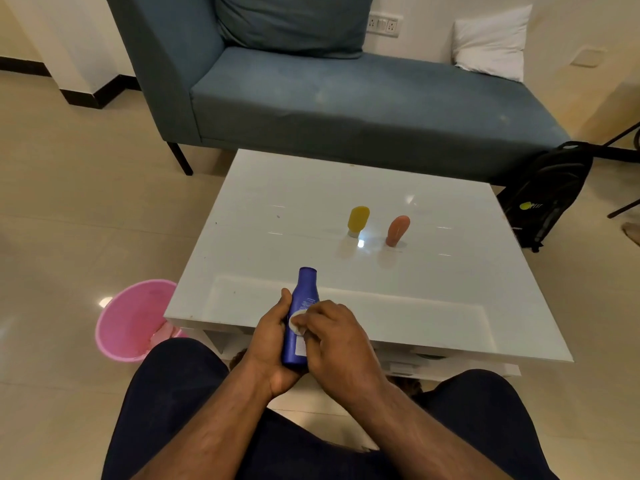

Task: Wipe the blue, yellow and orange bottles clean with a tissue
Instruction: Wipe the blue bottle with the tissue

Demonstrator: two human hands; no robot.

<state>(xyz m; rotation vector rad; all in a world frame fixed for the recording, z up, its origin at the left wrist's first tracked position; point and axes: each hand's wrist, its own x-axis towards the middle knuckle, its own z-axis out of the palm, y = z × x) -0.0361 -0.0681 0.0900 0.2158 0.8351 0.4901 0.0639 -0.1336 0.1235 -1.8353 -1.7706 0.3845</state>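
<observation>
My left hand (268, 344) grips the blue bottle (302, 299) from below and the left, cap pointing away from me over the table's near edge. My right hand (337, 337) pinches a small white tissue (297, 322) and presses it against the bottle's side. The yellow bottle (358, 220) and the orange bottle (397, 230) stand cap-down side by side on the white table (277, 237), well beyond both hands.
A pink bucket (133, 320) stands on the floor left of the table. A blue sofa (346, 98) lies behind the table, with a black backpack (550, 195) at the right. My knees frame the near edge.
</observation>
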